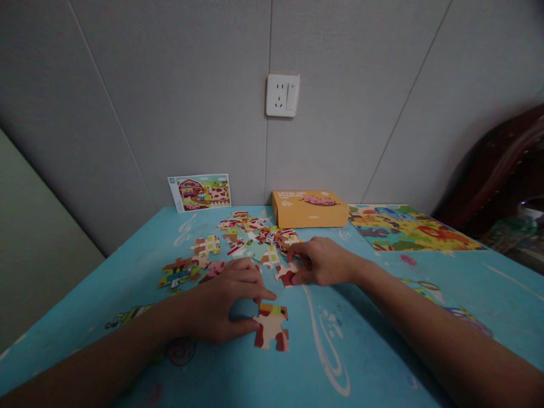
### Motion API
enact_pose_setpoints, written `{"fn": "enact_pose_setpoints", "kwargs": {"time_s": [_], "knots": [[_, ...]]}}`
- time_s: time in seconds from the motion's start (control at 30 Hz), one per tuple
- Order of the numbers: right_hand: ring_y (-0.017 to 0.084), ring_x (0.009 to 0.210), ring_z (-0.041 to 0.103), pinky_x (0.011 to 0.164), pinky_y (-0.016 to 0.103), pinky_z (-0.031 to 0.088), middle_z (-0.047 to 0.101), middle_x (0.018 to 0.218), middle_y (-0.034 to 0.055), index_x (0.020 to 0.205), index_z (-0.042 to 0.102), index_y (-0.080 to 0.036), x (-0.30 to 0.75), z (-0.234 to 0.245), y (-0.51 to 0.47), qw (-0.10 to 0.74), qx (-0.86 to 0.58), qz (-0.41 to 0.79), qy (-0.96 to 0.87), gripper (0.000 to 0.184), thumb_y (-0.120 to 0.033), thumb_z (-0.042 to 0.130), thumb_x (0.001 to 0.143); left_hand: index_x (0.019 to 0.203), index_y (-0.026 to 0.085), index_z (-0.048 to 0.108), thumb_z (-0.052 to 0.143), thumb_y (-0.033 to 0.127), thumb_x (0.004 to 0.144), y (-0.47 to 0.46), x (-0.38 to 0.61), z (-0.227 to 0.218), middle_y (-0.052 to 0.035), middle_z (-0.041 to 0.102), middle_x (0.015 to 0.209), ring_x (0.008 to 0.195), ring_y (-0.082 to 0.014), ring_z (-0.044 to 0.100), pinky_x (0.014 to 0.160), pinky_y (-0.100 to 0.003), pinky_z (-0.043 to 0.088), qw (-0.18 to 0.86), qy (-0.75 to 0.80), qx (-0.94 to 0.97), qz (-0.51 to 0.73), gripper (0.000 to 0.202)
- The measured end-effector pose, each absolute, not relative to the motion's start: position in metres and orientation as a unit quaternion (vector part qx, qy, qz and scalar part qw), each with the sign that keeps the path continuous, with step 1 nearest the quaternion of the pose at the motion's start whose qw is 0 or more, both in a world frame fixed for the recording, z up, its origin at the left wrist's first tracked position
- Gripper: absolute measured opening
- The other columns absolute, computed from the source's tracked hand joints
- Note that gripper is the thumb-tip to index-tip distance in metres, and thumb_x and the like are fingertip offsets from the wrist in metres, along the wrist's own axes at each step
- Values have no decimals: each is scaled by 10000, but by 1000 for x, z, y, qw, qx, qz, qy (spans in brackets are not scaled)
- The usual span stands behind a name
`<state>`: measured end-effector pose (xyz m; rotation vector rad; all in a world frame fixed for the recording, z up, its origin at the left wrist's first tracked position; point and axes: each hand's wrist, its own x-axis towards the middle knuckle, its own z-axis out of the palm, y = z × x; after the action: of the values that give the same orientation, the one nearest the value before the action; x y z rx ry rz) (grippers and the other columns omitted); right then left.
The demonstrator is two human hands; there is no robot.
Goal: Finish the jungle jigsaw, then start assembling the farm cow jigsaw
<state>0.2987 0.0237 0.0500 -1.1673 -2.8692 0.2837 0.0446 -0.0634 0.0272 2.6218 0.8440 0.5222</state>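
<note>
On the blue table (365, 345), my left hand (225, 300) pinches the left edge of a joined cluster of puzzle pieces (272, 327) between thumb and fingers. My right hand (318, 262) is curled around a small red and white puzzle piece (285, 275), gripping it just above that cluster. A heap of loose puzzle pieces (250, 232) lies just beyond both hands, and a partly joined strip of pieces (182, 271) sits to the left of my left hand.
An orange puzzle box (308, 208) stands near the wall. A reference picture card (200, 191) leans against the wall at back left. A finished colourful puzzle (408, 229) lies at back right. A wall socket (282, 95) is above. Dark furniture (497, 175) stands at right.
</note>
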Motion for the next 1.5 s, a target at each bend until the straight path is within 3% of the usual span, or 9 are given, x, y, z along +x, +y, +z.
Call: {"fn": "enact_pose_setpoints", "kwargs": {"time_s": [0.2, 0.4, 0.6, 0.73, 0.87, 1.03, 1.5], "knots": [[198, 671, 593, 555, 270, 232, 673, 742, 35, 1026, 663, -220, 300, 51, 24, -1, -383, 68, -921, 447, -553, 697, 728, 1155, 243, 661, 707, 182, 757, -63, 44, 27, -49, 628, 1008, 1009, -238, 527, 1014, -443, 378, 168, 299, 922, 180, 405], [198, 676, 595, 552, 262, 228, 674, 763, 39, 1011, 656, -216, 302, 53, 24, -9, -389, 63, -919, 452, -558, 704, 720, 1101, 236, 683, 701, 155, 756, -64, 47, 31, -10, 606, 807, 894, -213, 523, 980, -434, 383, 180, 300, 922, 165, 354], [193, 670, 583, 547, 262, 221, 658, 753, 31, 1016, 649, -221, 304, 51, 25, -6, -383, 69, -921, 461, -569, 707, 719, 984, 225, 682, 735, 240, 761, -63, 45, 31, -16, 592, 805, 897, -221, 510, 967, -442, 369, 184, 323, 915, 158, 230], [175, 646, 554, 547, 266, 219, 655, 725, 36, 966, 661, -211, 305, 51, 26, 7, -381, 62, -923, 333, -510, 613, 828, 902, 209, 658, 751, 256, 752, -62, 45, 31, -14, 582, 801, 880, -213, 492, 891, -393, 394, 180, 320, 915, 166, 183], [153, 630, 555, 559, 266, 248, 675, 726, 46, 878, 676, -192, 307, 49, 33, 52, -439, 33, -896, 222, -334, 508, 904, 889, 206, 644, 705, 266, 802, -59, 44, 27, -30, 603, 887, 933, -218, 499, 925, -391, 387, 162, 332, 909, 192, 122], [165, 652, 592, 560, 255, 282, 709, 761, 44, 892, 686, -204, 311, 41, 45, 42, -500, 47, -864, 196, -358, 567, 863, 1037, 218, 641, 594, 244, 882, -46, 37, 14, -68, 575, 1111, 1094, -251, 477, 986, -436, 376, 104, 409, 879, 224, 165], [153, 638, 598, 556, 244, 308, 715, 763, 51, 861, 693, -197, 310, 42, 44, 86, -505, 30, -858, 212, -337, 538, 891, 1040, 232, 684, 600, 319, 897, -40, 34, 13, -56, 593, 1113, 1080, -252, 502, 964, -442, 424, 101, 464, 851, 223, 187]]}}
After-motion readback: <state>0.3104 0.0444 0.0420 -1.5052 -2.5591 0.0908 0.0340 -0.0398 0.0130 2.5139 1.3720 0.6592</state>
